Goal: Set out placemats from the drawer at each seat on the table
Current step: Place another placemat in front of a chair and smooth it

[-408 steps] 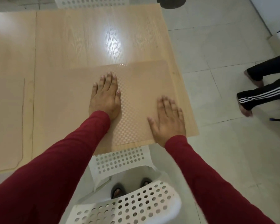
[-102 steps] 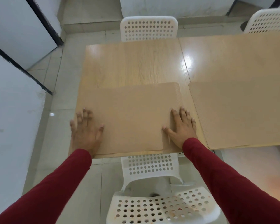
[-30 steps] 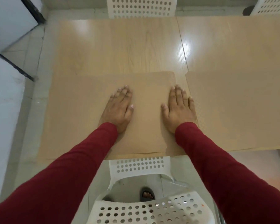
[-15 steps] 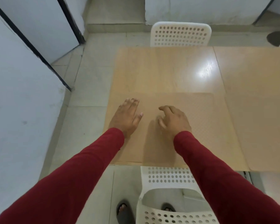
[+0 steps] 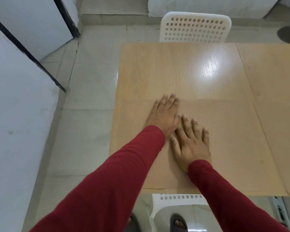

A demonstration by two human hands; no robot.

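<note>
A tan textured placemat lies flat on the near left part of the light wooden table. My left hand rests palm down on the mat near its far edge, fingers spread. My right hand lies flat on the mat just right of and below the left hand, nearly touching it. A second placemat lies to the right, cut off by the frame edge. Neither hand grips anything.
A white perforated chair stands at the far side of the table. Another white chair is tucked under the near edge, by my sandalled feet. A white wall panel with black trim stands on the left across tiled floor.
My right hand has flattened from a curled pose and lies beside the left hand. My left hand has slid forward to the mat's far edge. The view has shifted slightly left.
</note>
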